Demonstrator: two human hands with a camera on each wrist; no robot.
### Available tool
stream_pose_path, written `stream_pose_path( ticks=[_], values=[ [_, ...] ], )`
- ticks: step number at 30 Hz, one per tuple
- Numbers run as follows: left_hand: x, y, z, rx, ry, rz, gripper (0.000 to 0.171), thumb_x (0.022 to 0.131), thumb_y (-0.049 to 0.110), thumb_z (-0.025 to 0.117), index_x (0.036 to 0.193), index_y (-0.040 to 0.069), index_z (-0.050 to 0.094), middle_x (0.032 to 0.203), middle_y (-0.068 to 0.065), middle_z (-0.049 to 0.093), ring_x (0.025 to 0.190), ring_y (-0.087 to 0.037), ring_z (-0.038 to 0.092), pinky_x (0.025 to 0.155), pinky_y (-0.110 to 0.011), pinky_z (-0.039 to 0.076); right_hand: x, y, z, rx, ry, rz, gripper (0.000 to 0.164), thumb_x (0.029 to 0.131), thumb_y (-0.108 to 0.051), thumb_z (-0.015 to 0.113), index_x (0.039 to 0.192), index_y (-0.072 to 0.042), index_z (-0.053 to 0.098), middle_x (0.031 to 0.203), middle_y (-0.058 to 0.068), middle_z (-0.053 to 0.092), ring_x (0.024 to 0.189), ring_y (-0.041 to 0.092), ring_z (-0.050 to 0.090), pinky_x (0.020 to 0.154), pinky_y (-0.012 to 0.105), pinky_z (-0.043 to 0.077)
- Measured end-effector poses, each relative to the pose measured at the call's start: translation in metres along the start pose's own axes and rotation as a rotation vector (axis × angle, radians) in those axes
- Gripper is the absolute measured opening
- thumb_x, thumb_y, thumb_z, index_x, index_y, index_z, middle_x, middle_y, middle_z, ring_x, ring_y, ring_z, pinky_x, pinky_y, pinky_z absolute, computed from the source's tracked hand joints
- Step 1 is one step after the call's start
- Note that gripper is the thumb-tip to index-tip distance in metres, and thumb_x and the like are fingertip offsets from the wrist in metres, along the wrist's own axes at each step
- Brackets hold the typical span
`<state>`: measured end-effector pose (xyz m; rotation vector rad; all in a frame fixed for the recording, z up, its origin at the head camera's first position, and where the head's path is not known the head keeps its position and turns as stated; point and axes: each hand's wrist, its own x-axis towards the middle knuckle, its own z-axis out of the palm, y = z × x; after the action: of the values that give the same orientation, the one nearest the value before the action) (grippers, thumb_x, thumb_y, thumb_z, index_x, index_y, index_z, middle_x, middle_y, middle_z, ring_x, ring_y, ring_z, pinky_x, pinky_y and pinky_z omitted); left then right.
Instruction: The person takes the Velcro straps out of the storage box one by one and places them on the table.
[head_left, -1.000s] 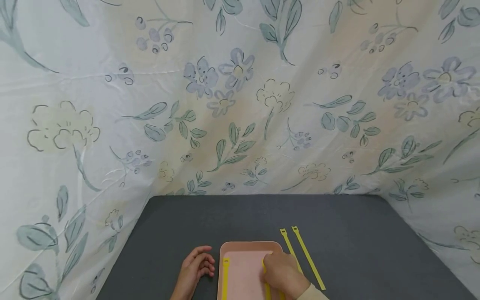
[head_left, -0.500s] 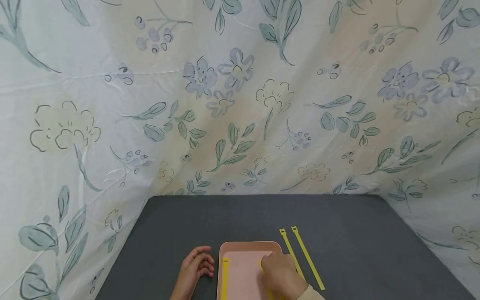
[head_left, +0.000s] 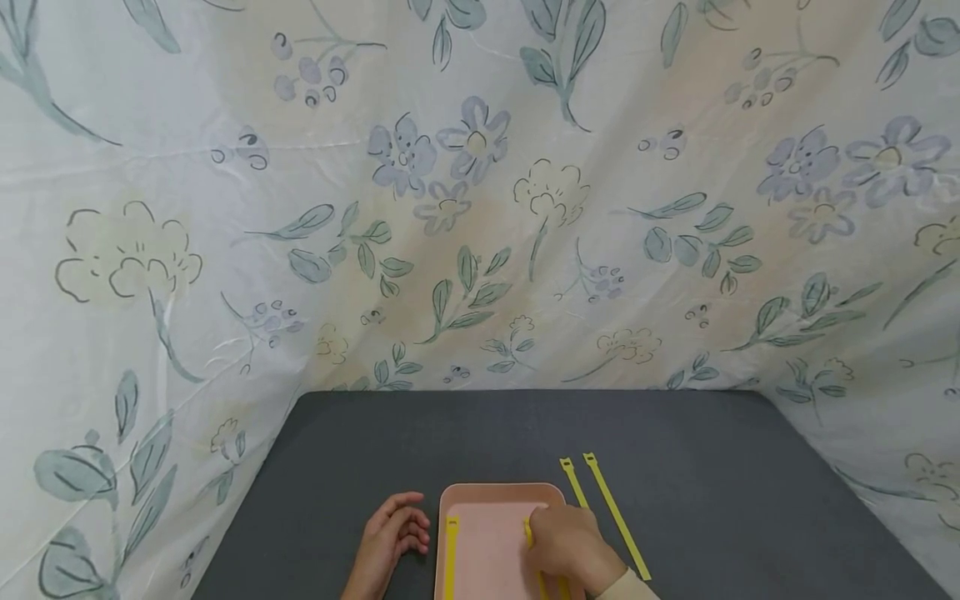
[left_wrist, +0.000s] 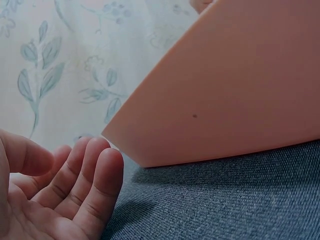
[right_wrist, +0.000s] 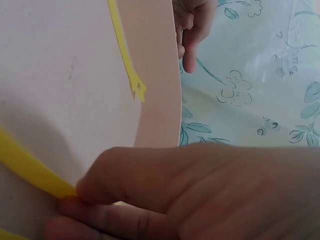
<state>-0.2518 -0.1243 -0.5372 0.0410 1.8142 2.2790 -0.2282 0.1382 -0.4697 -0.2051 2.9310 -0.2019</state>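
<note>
My right hand (head_left: 570, 546) is over the right part of a pink tray (head_left: 502, 492), pinching a yellow cable strap (right_wrist: 37, 175) between thumb and forefinger. The slotted head end of this strap shows just left of the fingers in the head view. Along the tray's left side lies another yellow strap (head_left: 451, 558), its notched head toward the far end. Part of a further strap (head_left: 564, 588) shows below the right hand. My left hand (head_left: 392, 542) rests beside the tray's left wall, fingers loosely curled and holding nothing; its fingertips are near the tray's corner in the left wrist view.
Two more yellow straps, a nearer one (head_left: 575, 482) partly behind the right hand and an outer one (head_left: 618, 517), lie slanted on the dark grey table (head_left: 420, 433) right of the tray. A floral curtain (head_left: 480, 250) surrounds the table at the back and sides.
The right hand shifts slightly left with the pinched strap, then slightly back right. The left hand, the tray and the straps on the table keep their places.
</note>
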Motion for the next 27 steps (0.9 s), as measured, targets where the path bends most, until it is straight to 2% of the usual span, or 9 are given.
stream_pose_path(
  ticks=[4, 7, 12, 15, 21, 23, 27],
  values=[
    [0.001, 0.000, 0.001, 0.005, 0.006, 0.000, 0.037, 0.101, 0.015, 0.040, 0.129, -0.009, 0.042, 0.084, -0.003, 0.060, 0.069, -0.016, 0.060, 0.066, -0.032, 0.056, 0.000, 0.001, 0.002, -0.020, 0.034, -0.022, 0.026, 0.073, -0.022, 0.066, 0.053, -0.018, 0.051, 0.054, -0.004, 0.046, 0.048, 0.017, 0.043, 0.050, 0.043, 0.041],
    [0.001, 0.000, 0.001, 0.008, 0.009, 0.001, 0.037, 0.101, 0.014, 0.040, 0.129, -0.009, 0.042, 0.083, -0.003, 0.060, 0.068, -0.015, 0.060, 0.066, -0.032, 0.056, -0.001, 0.001, 0.003, 0.006, 0.028, -0.027, 0.030, 0.074, -0.022, 0.065, 0.050, -0.019, 0.048, 0.050, -0.005, 0.041, 0.046, 0.015, 0.040, 0.046, 0.038, 0.036],
    [0.001, 0.000, 0.000, 0.009, 0.008, -0.007, 0.037, 0.101, 0.015, 0.039, 0.129, -0.009, 0.042, 0.084, -0.003, 0.060, 0.069, -0.015, 0.060, 0.066, -0.032, 0.056, 0.000, 0.003, 0.000, 0.218, -0.004, -0.082, 0.042, 0.075, -0.019, 0.062, 0.042, -0.024, 0.037, 0.041, -0.013, 0.025, 0.038, 0.008, 0.022, 0.040, 0.027, 0.015],
    [0.001, 0.000, -0.001, 0.014, 0.007, -0.009, 0.038, 0.101, 0.016, 0.039, 0.130, -0.009, 0.042, 0.085, -0.003, 0.060, 0.070, -0.015, 0.060, 0.067, -0.032, 0.056, 0.002, 0.005, -0.006, 0.383, -0.030, -0.158, 0.042, 0.078, -0.016, 0.059, 0.044, -0.026, 0.037, 0.042, -0.015, 0.022, 0.040, 0.006, 0.014, 0.040, 0.025, 0.008],
    [-0.001, 0.001, -0.001, 0.024, 0.008, -0.014, 0.038, 0.102, 0.018, 0.040, 0.130, -0.007, 0.043, 0.085, -0.003, 0.060, 0.071, -0.015, 0.060, 0.067, -0.032, 0.056, 0.003, 0.000, -0.014, 0.649, -0.058, -0.357, 0.031, 0.084, -0.010, 0.057, 0.055, -0.018, 0.054, 0.046, -0.013, 0.031, 0.042, 0.004, 0.018, 0.042, 0.022, 0.017],
    [-0.001, 0.001, 0.000, 0.023, 0.008, -0.014, 0.038, 0.102, 0.018, 0.040, 0.130, -0.007, 0.043, 0.085, -0.003, 0.060, 0.071, -0.015, 0.060, 0.067, -0.032, 0.056, 0.003, -0.003, -0.015, 0.685, -0.037, -0.411, 0.029, 0.086, -0.010, 0.057, 0.057, -0.015, 0.053, 0.047, -0.012, 0.030, 0.043, 0.004, 0.018, 0.044, 0.021, 0.020],
    [-0.002, 0.001, 0.000, 0.027, 0.005, -0.011, 0.037, 0.102, 0.018, 0.040, 0.130, -0.006, 0.043, 0.086, -0.003, 0.060, 0.071, -0.015, 0.060, 0.068, -0.032, 0.056, 0.003, -0.006, -0.016, 0.737, 0.024, -0.460, 0.027, 0.091, -0.015, 0.057, 0.065, -0.016, 0.055, 0.053, -0.010, 0.033, 0.047, 0.001, 0.023, 0.047, 0.020, 0.025]
  ],
)
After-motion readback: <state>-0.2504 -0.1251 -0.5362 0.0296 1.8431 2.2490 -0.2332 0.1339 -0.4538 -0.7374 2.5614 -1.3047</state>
